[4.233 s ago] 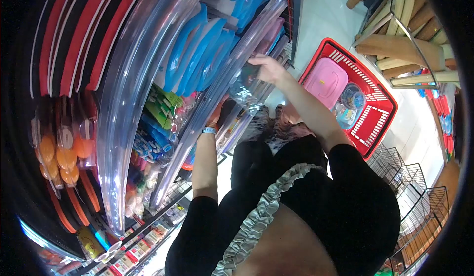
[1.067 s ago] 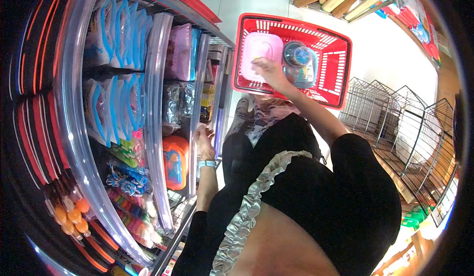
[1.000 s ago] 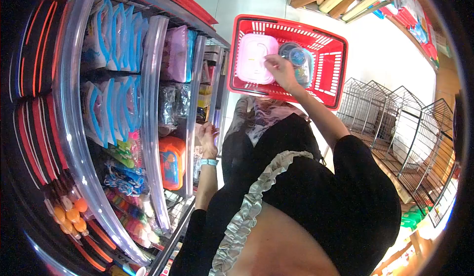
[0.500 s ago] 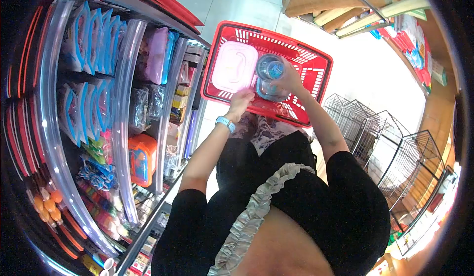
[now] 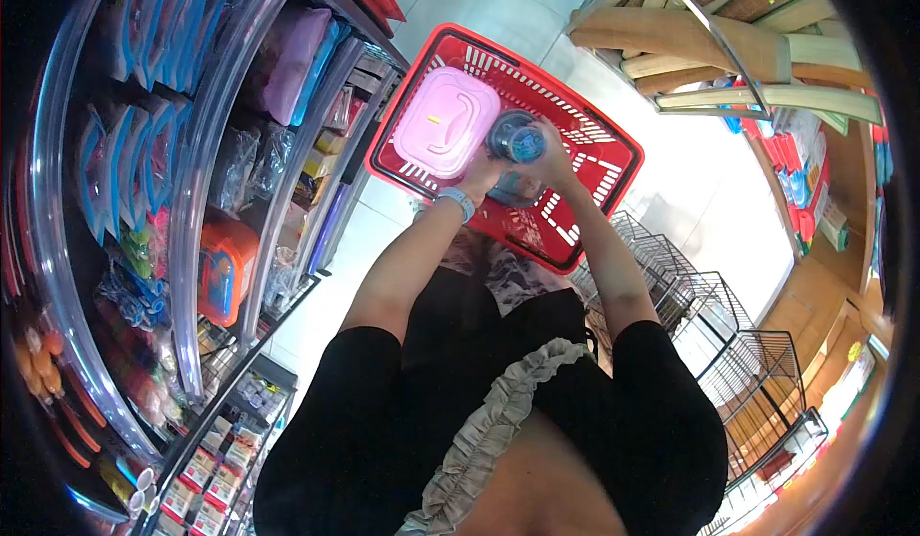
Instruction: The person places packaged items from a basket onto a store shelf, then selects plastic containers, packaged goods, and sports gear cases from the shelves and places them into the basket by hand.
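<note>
A red basket (image 5: 613, 143) stands on the floor ahead, and both my hands reach into it. A pink lidded box (image 5: 447, 122) lies on its left side. Beside the box is a clear blue round container (image 5: 518, 139), with my right hand (image 5: 554, 158) closed round its right side. Below it, partly covered by my hands, lies another clear container (image 5: 516, 188). My left hand (image 5: 479, 177), with a light blue band at the wrist, is at the lower left of the round container; its fingertips are partly hidden, so its hold cannot be made out.
Shelves on the left hold blue-edged packets (image 5: 125, 167), an orange box (image 5: 226, 270) and small packaged goods behind clear strips (image 5: 206, 153). Wooden pieces (image 5: 690, 43) sit in a wire rack at the upper right. Wire baskets (image 5: 728, 344) stand at the right.
My left hand has moved from the shelf side into the basket. My right hand has gone from over the pink box to the round container. The shelves have shifted left in view.
</note>
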The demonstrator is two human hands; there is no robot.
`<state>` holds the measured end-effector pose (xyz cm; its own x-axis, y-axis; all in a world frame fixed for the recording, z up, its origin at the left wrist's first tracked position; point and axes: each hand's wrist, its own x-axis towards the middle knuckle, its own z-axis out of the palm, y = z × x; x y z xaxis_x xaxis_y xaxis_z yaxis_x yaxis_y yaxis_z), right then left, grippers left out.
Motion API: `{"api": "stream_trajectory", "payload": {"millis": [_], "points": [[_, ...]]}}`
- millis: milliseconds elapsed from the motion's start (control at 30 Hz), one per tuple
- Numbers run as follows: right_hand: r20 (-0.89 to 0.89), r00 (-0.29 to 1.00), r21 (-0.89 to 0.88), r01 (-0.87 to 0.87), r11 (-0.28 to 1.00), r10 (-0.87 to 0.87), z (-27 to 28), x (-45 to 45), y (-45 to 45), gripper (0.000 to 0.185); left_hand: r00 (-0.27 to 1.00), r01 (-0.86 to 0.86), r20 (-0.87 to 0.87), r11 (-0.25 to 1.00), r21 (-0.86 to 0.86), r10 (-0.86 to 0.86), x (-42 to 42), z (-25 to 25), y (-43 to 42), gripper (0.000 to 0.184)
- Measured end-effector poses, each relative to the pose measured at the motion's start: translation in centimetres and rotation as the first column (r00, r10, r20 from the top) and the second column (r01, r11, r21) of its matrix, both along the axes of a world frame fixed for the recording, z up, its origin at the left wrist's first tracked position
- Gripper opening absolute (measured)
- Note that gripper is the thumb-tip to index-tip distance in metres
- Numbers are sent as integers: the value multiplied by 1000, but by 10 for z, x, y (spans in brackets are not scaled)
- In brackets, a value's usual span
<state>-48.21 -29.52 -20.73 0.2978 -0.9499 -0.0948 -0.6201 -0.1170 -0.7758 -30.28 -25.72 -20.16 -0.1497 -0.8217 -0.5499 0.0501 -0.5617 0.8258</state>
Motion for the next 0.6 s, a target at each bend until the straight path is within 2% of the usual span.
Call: {"api": "stream_trajectory", "payload": {"millis": [33, 133, 267, 333, 433, 467, 533, 567, 600], "points": [[5, 1000, -1, 6, 1000, -6, 2, 2, -1, 94, 999, -24, 27, 998, -55, 26, -2, -4, 0, 77], [22, 1000, 30, 0, 1000, -1, 11, 3, 1, 88, 995, -32, -87, 969, 243, 55, 1, 4, -3, 82], [135, 990, 196, 23, 980, -50, 9, -4, 11, 80, 995, -48, -65, 919, 390, 79, -2, -15, -1, 80], [206, 975, 264, 27, 964, -84, 18, -5, 18, 83, 991, -83, -62, 894, 440, 123, -4, -20, 1, 78], [352, 911, 381, 67, 922, -212, 46, -1, 35, 89, 991, -81, -62, 893, 443, 120, -6, -23, 5, 75], [403, 875, 425, 80, 902, -268, 54, 1, 41, 91, 983, -63, -130, 902, 427, 130, -5, -21, 8, 75], [284, 935, 316, 116, 942, -211, 40, -9, 57, 93, 955, -28, -262, 918, 395, 142, -1, 3, 15, 75], [219, 958, 256, 130, 958, -188, 33, -14, 66, 94, 951, -24, -275, 922, 386, 140, -2, 17, 19, 76], [284, 927, 329, 145, 933, -244, 66, -7, 67, 94, 948, -20, -288, 927, 375, 137, -3, 30, 21, 77]]}}
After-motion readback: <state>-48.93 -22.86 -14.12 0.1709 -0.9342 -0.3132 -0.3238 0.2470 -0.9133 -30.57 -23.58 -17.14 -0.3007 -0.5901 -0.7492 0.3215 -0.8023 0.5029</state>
